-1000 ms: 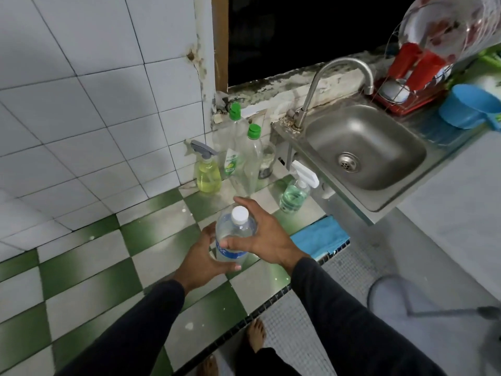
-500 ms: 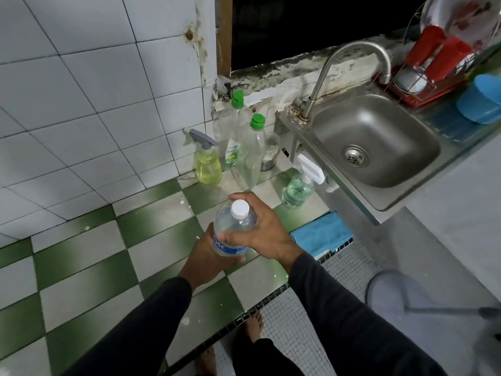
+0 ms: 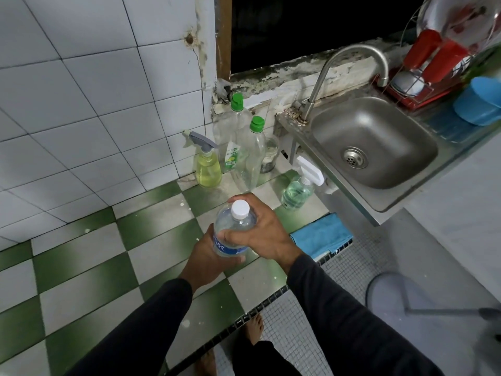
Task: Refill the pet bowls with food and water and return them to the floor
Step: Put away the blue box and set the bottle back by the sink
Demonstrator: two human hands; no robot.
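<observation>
A clear water bottle (image 3: 231, 227) with a white cap and a blue label is held upright over the green-and-white tiled counter (image 3: 89, 267). My left hand (image 3: 208, 256) grips its lower body from underneath. My right hand (image 3: 260, 232) wraps round its shoulder just below the cap. No pet bowl is in view.
Two green-capped clear bottles (image 3: 249, 156), a yellow spray bottle (image 3: 207, 166) and a green-liquid spray bottle (image 3: 296, 191) stand at the counter's back. A steel sink (image 3: 374, 147) with a curved tap lies to the right, a blue cloth (image 3: 322, 234) at the counter edge, a dish rack (image 3: 423, 74) behind.
The bottle and both hands keep the same hold. The camera has shifted slightly, so the scene sits a little differently in the frame.
</observation>
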